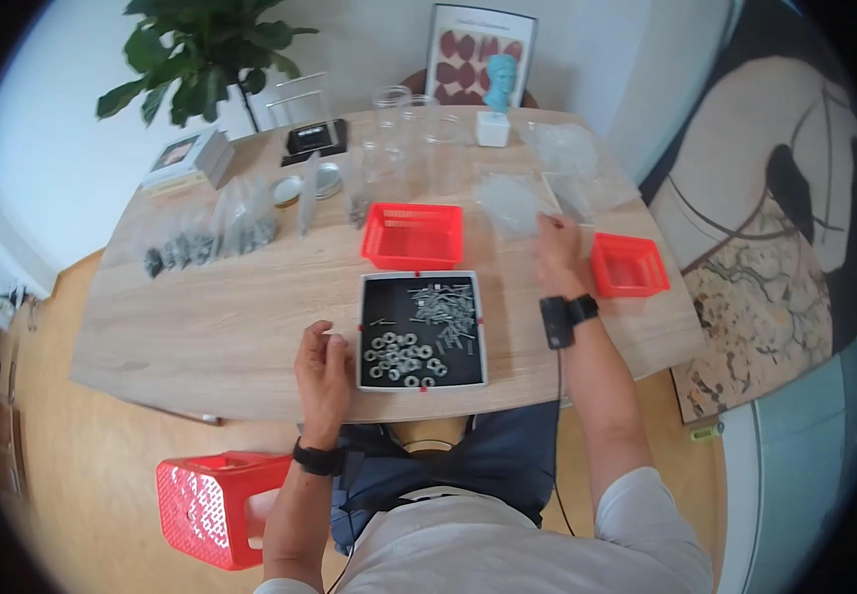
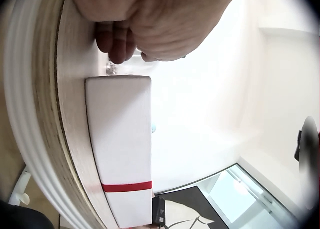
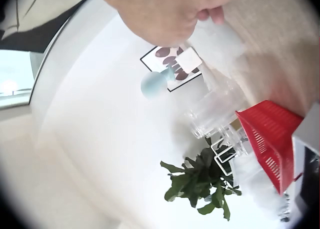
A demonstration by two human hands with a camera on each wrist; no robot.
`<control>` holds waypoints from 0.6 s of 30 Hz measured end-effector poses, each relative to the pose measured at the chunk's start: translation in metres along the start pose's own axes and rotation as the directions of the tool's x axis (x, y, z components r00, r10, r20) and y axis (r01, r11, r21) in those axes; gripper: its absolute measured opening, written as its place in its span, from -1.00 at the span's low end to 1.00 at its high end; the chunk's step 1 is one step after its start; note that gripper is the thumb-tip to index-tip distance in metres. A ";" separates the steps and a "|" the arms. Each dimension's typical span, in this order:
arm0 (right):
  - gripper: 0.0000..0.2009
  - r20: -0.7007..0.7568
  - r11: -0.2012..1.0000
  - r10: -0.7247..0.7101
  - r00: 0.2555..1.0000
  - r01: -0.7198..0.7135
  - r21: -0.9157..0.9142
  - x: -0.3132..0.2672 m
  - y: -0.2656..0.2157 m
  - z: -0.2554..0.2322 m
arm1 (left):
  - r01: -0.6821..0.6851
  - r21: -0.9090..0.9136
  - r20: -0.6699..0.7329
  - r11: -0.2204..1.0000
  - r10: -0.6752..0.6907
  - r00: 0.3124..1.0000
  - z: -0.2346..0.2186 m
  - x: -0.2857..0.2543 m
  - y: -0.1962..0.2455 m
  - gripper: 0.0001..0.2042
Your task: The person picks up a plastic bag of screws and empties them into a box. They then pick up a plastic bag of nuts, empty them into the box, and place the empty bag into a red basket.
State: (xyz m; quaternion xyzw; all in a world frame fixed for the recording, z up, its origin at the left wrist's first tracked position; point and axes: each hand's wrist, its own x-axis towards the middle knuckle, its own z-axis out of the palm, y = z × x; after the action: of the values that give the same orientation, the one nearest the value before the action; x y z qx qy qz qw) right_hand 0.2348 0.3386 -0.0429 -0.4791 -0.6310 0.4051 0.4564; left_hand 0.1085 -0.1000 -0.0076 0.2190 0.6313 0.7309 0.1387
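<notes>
My left hand (image 1: 321, 374) rests on the table just left of a shallow white box (image 1: 482, 342), its fingers loosely curled and holding nothing. In the left wrist view the hand (image 2: 150, 24) hovers by the box's white side wall (image 2: 120, 134). Inside the box, on a black lining, lie a pile of metal screws (image 1: 445, 309) and several ring-shaped metal washers (image 1: 399, 354). My right hand (image 1: 559, 252) reaches to the flat clear plastic bags (image 1: 509, 206) on the right of the table, fingertips right at their edge. I cannot tell whether the fingers pinch a bag.
A red basket (image 1: 413, 259) stands behind the box; a smaller red basket (image 1: 630, 267) is beside my right forearm. Filled bags (image 1: 245, 220) line the left, near jar lids (image 1: 288, 190). Behind them stand clear jars (image 1: 389, 148), books (image 1: 189, 163) and a blue bust (image 1: 500, 84).
</notes>
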 end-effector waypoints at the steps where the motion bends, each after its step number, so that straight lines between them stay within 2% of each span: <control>1: -0.55 -0.154 0.985 -0.160 0.975 0.148 -0.088 -0.008 -0.001 -0.001 | 0.006 0.003 0.004 1.000 -0.006 1.000 -0.002 -0.003 0.000 -0.81; 2: -0.53 -0.288 0.943 -0.322 0.902 0.277 -0.187 -0.018 -0.009 -0.004 | -0.007 0.025 0.009 1.000 0.007 1.000 -0.002 -0.003 0.000 -0.80; 4: -0.71 -0.325 0.842 -0.522 0.789 0.415 -0.343 -0.041 -0.044 -0.014 | -0.042 0.083 -0.009 0.996 0.043 0.999 0.001 -0.003 0.002 -0.78; 5: -0.71 -0.312 0.849 -0.514 0.799 0.420 -0.321 -0.047 -0.054 -0.015 | -0.059 0.115 -0.006 0.992 0.060 0.998 0.003 -0.003 0.004 -0.78; 6: -0.75 -0.149 0.887 -0.436 0.887 0.396 -0.236 -0.052 -0.060 -0.018 | -0.057 0.133 -0.020 0.989 0.060 0.998 0.002 -0.003 0.003 -0.78; 7: -0.76 0.022 0.922 -0.355 0.935 0.354 -0.160 -0.056 -0.060 -0.017 | -0.054 0.137 -0.008 0.989 0.056 0.998 0.001 -0.002 0.001 -0.77; 12: -0.77 0.037 0.931 -0.346 0.937 0.348 -0.109 -0.063 -0.058 -0.008 | -0.008 0.102 0.029 0.995 0.006 1.000 -0.009 0.012 0.000 -0.74; 15: -0.75 0.076 0.944 -0.315 0.946 0.320 -0.074 -0.064 -0.051 -0.010 | 0.042 0.150 0.089 0.988 -0.056 0.994 -0.036 0.051 -0.004 -0.69; 16: -0.74 0.108 0.949 -0.299 0.948 0.307 -0.065 -0.064 -0.047 -0.010 | -0.086 0.331 0.064 0.940 0.068 0.996 -0.049 0.074 -0.010 -0.66; 17: -0.74 0.113 0.950 -0.298 0.948 0.306 -0.058 -0.063 -0.045 -0.009 | -0.199 0.502 0.064 0.841 0.193 0.979 -0.061 0.097 -0.014 -0.64; 18: -0.73 0.117 0.949 -0.304 0.945 0.311 -0.046 -0.062 -0.044 -0.010 | -0.197 0.579 0.020 0.791 0.227 0.974 -0.071 0.121 -0.013 -0.62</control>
State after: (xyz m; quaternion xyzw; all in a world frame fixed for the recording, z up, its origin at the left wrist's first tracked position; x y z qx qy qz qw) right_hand 0.2413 0.2698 -0.0099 -0.3663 -0.7345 0.3339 0.4635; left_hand -0.0322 -0.1012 -0.0108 0.3015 0.7977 0.5212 -0.0329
